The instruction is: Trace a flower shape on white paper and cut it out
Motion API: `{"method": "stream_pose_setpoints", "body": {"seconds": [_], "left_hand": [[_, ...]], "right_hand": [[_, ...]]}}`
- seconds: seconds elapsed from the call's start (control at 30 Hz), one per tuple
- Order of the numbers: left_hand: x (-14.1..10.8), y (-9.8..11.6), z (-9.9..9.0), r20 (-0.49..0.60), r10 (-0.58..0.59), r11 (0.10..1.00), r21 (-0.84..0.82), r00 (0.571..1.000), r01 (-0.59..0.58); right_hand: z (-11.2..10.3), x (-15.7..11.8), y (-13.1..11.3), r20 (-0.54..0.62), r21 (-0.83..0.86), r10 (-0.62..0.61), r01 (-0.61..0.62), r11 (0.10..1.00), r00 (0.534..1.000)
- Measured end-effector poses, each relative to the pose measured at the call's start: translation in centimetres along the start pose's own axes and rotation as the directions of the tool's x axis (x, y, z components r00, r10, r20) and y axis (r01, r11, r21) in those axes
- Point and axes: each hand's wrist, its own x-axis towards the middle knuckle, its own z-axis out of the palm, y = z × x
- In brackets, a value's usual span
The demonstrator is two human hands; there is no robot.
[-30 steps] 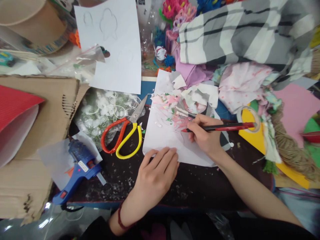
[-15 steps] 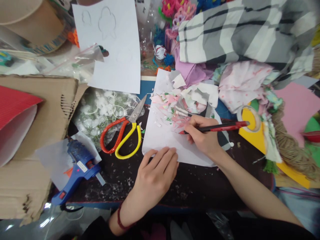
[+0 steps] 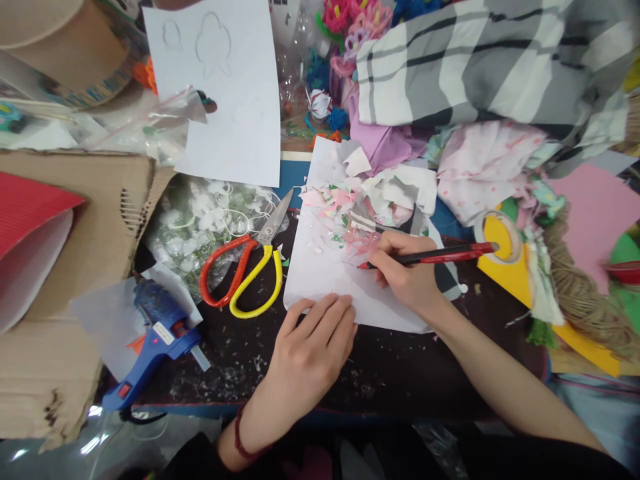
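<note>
The sheet of white paper (image 3: 320,280) lies near the front edge of the dark table (image 3: 390,377), with loose paper scraps (image 3: 340,207) on its far half. The left hand (image 3: 313,343) rests open and flat on its near edge, while the right hand (image 3: 405,270) closes around a red and black pen (image 3: 445,253), tip on the sheet. Thin and light, the sheet would likely slide or crease easily, so its bare near edge looks the best place to hold.

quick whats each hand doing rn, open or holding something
Left hand: open, lying flat on the white paper, holding nothing.
Right hand: closed, holding a red and black pen over the paper.
</note>
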Motion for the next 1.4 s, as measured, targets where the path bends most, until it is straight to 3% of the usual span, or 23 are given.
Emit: {"method": "stream_pose_setpoints", "body": {"seconds": [0.17, 0.43, 1.4], "left_hand": [[0.06, 0.03, -0.06, 0.0, 0.0, 1.0, -0.004, 1.0, 0.0], [-0.1, -0.06, 0.03, 0.0, 0.004, 1.0, -0.01, 1.0, -0.004], [0.03, -0.04, -0.07, 0.01, 0.009, 1.0, -0.004, 1.0, -0.009]], "right_hand": [[-0.1, 0.17, -0.03, -0.016, 0.001, -0.023, 0.023, 1.0, 1.0], [-0.7, 0.63, -0.31, 0.091, -0.023, -0.04, 0.042, 0.999, 0.995], [-0.71, 0.54, -0.38, 0.096, -0.019, -0.058, 0.06, 0.998, 0.994]]}}
